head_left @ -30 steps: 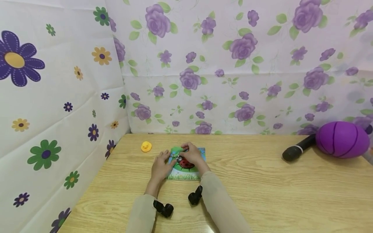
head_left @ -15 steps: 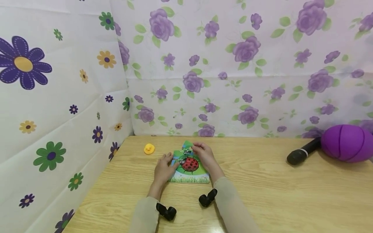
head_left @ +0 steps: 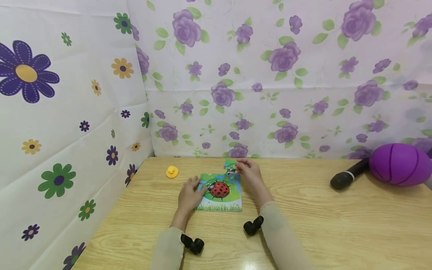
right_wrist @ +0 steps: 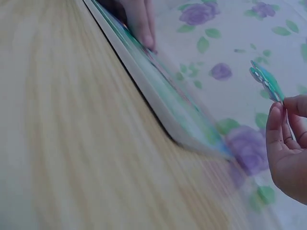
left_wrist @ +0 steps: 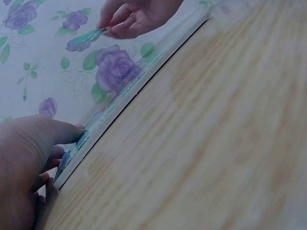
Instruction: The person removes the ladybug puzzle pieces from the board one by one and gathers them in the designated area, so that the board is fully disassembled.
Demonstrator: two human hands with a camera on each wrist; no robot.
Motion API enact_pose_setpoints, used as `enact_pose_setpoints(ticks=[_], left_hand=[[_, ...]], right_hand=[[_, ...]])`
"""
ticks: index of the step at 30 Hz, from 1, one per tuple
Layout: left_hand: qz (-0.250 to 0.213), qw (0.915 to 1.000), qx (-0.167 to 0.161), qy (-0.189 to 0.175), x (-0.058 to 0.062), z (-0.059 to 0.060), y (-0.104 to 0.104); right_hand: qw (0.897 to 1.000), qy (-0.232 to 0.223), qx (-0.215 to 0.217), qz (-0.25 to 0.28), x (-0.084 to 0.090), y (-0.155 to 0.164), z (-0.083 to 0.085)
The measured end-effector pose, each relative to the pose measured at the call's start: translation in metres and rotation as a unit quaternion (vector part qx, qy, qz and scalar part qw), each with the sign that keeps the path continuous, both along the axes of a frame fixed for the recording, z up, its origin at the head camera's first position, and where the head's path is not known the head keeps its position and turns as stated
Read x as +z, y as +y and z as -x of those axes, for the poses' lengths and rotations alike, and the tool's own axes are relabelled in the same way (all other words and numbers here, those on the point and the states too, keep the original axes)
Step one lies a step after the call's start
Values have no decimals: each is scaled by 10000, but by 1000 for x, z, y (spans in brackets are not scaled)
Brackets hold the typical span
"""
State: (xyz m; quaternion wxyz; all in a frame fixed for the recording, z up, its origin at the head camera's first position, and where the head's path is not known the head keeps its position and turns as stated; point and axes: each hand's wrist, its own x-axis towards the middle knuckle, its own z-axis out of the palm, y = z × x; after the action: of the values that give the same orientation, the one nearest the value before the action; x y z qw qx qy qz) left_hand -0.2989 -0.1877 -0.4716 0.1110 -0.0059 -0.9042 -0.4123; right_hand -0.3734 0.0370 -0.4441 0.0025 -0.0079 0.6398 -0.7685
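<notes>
Meanwhile, right hand (head_left: 250, 173) pinches a puzzle piece (head_left: 230, 165) that could slip; left hand (head_left: 189, 193), fingers flat, steadies the ladybird puzzle board (head_left: 221, 193).

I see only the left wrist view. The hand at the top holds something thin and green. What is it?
Observer: A puzzle piece, pinched by the right hand, lifted off the ladybird puzzle board.
Operator: Does my left hand hold the board?
Observer: The left hand rests on its left edge, fingers straight.
Operator: Is anything else on the table?
Observer: A small yellow duck far left; a black microphone and a purple ball far right.
</notes>
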Motion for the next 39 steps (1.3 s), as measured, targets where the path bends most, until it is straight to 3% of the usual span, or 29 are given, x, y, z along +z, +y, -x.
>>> enact_pose_setpoints(ticks=[14,21,29,33,39], left_hand=[[125,9998,110,-119,-1,-3,-8],[179,9996,122,-168,-1,-4,-11],[100,9999,49,-97,-2,-6,-9],[105,9999,19,-95,1,-5,-6],[66,9998,-14,-187,4,-2,0]], right_hand=[[9968,-34,67,-793,-1,85,-5],[9890,-170,140,-1460,-8,107,-8],[9839,-341,52,-1754,-21,120,-5],[9779,-244,0,-2075,-24,123,-3],[9600,209,-48,-2792,-25,127,-3]])
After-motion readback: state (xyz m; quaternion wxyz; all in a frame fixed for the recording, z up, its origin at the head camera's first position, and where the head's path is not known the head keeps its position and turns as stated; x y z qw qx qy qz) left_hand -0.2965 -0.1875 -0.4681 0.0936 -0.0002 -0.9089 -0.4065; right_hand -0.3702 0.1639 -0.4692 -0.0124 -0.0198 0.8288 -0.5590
